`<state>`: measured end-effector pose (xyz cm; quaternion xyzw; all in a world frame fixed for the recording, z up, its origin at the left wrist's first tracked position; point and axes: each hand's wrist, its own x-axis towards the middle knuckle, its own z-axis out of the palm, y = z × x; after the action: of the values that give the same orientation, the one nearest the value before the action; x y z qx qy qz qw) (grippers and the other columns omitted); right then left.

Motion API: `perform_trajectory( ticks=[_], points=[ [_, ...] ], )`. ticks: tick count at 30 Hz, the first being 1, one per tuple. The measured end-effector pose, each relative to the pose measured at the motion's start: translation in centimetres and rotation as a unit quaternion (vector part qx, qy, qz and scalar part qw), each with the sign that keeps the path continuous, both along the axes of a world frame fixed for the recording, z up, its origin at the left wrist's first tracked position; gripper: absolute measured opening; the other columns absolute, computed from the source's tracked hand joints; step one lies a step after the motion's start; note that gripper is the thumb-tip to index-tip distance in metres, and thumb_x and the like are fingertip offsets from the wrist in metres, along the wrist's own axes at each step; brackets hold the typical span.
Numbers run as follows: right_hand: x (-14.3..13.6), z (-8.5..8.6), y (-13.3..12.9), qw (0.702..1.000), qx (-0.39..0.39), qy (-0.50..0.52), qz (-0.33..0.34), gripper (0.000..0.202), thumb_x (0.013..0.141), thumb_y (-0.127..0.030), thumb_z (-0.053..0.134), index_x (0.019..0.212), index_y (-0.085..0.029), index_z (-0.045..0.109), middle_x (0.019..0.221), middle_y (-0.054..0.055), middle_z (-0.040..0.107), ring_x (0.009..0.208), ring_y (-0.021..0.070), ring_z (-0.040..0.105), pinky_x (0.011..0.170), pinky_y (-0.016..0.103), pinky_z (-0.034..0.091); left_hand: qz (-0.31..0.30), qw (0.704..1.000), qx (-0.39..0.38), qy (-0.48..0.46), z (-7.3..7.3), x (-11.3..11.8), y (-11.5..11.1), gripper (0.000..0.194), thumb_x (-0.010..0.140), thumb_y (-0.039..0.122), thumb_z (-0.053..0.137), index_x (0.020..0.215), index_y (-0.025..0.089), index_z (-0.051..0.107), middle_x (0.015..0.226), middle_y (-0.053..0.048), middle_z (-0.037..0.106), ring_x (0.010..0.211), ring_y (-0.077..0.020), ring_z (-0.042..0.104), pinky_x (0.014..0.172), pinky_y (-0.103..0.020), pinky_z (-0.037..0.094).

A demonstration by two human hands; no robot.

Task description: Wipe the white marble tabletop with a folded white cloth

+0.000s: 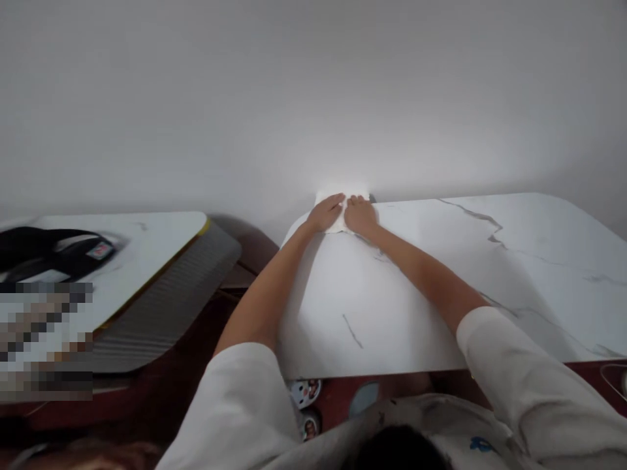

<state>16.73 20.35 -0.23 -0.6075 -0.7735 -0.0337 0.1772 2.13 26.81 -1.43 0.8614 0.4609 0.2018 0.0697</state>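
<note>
Both my arms reach forward over a white marble-patterned table (392,261). At its far edge, by the wall, lies a white cloth or paper sheet (337,226); which of the two it is I cannot tell. My left hand (327,212) rests on its left part, fingers stretched out and pointing right. Close beside it, my right hand (361,214) presses on the right part, with its fingers bent onto the sheet. Some of the sheet is hidden beneath both hands and its upper edge stands out against the wall.
A plain grey-white wall (313,98) rises right behind the table. On the left, past a gap, stands a second white table (161,235) with a yellow-edged side and a black item with a small label (100,250). Patterned footwear (306,391) shows on the red floor (337,398) below.
</note>
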Motion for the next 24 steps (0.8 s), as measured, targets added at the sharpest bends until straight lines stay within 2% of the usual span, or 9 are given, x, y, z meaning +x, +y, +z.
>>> perform_trajectory(
  ticks=[3, 6, 8, 11, 16, 19, 22, 24],
  points=[
    [-4.9, 0.4, -0.6, 0.999, -0.014, 0.024, 0.019, 0.047, 0.094, -0.017, 0.030, 0.135, 0.002, 0.043, 0.144, 0.020, 0.041, 0.134, 0.0309, 0.032, 0.107, 0.043, 0.028, 0.001, 0.999, 0.032, 0.007, -0.4, -5.5, -0.7, 0.055, 0.094, 0.044, 0.025, 0.135, 0.016, 0.048, 0.144, -0.007, 0.045, 0.136, -0.0203, 0.038, 0.116, -0.038, 0.025],
    [-7.7, 0.7, -3.0, 0.998, -0.027, 0.043, 0.030, 0.050, 0.094, -0.018, 0.030, 0.139, 0.002, 0.038, 0.148, 0.019, 0.037, 0.136, 0.0311, 0.030, 0.109, 0.045, 0.026, -0.004, 0.998, 0.054, 0.027, -0.8, -8.9, -3.0, 0.063, 0.094, 0.050, 0.018, 0.136, 0.013, 0.046, 0.145, -0.010, 0.043, 0.137, -0.0209, 0.035, 0.116, -0.038, 0.023],
    [-8.7, 0.8, -5.4, 0.997, -0.038, 0.062, 0.032, 0.050, 0.095, -0.019, 0.029, 0.140, 0.002, 0.036, 0.149, 0.019, 0.034, 0.137, 0.0312, 0.028, 0.110, 0.045, 0.024, -0.014, 0.997, 0.069, 0.039, -0.8, -10.1, -5.5, 0.066, 0.094, 0.051, 0.015, 0.137, 0.010, 0.043, 0.147, -0.012, 0.041, 0.138, -0.0214, 0.034, 0.117, -0.039, 0.023],
    [-9.4, 1.0, -9.8, 0.994, -0.064, 0.077, 0.043, 0.051, 0.096, -0.018, 0.030, 0.141, 0.005, 0.033, 0.150, 0.021, 0.031, 0.138, 0.0316, 0.027, 0.111, 0.044, 0.023, -0.020, 0.995, 0.075, 0.055, -0.5, -11.2, -10.7, 0.063, 0.095, 0.049, 0.015, 0.140, 0.013, 0.040, 0.148, -0.011, 0.038, 0.138, -0.0210, 0.033, 0.116, -0.040, 0.025],
    [-9.4, 1.1, -17.9, 0.990, -0.066, 0.054, 0.111, 0.052, 0.096, -0.020, 0.033, 0.141, 0.007, 0.032, 0.149, 0.024, 0.030, 0.138, 0.0342, 0.029, 0.111, 0.047, 0.026, 0.005, 0.994, 0.080, 0.071, -0.1, -11.9, -21.0, 0.055, 0.096, 0.042, 0.019, 0.144, 0.020, 0.035, 0.150, -0.007, 0.037, 0.139, -0.0228, 0.033, 0.115, -0.044, 0.028],
    [-8.2, 0.9, -22.0, 0.985, -0.055, 0.039, 0.159, 0.053, 0.096, -0.024, 0.035, 0.140, 0.007, 0.035, 0.149, 0.024, 0.031, 0.137, 0.0359, 0.030, 0.110, 0.047, 0.028, 0.031, 0.992, 0.090, 0.085, 0.1, -11.0, -26.5, 0.053, 0.095, 0.037, 0.021, 0.145, 0.020, 0.032, 0.150, -0.007, 0.037, 0.138, -0.0243, 0.034, 0.114, -0.048, 0.029],
    [-5.8, 0.6, -24.6, 0.979, -0.045, 0.030, 0.195, 0.053, 0.096, -0.025, 0.035, 0.139, 0.005, 0.038, 0.148, 0.022, 0.034, 0.136, 0.0354, 0.031, 0.110, 0.046, 0.029, 0.062, 0.989, 0.091, 0.101, 0.1, -8.7, -30.4, 0.053, 0.094, 0.033, 0.023, 0.145, 0.018, 0.032, 0.150, -0.008, 0.037, 0.138, -0.0254, 0.034, 0.114, -0.049, 0.030],
    [-3.7, 0.4, -25.4, 0.977, -0.038, 0.028, 0.209, 0.052, 0.095, -0.025, 0.035, 0.139, 0.004, 0.038, 0.148, 0.021, 0.035, 0.136, 0.0335, 0.032, 0.111, 0.045, 0.029, 0.079, 0.987, 0.084, 0.110, 0.0, -6.5, -31.7, 0.054, 0.093, 0.031, 0.024, 0.144, 0.016, 0.033, 0.149, -0.009, 0.038, 0.138, -0.0260, 0.033, 0.113, -0.049, 0.031]
  ],
)
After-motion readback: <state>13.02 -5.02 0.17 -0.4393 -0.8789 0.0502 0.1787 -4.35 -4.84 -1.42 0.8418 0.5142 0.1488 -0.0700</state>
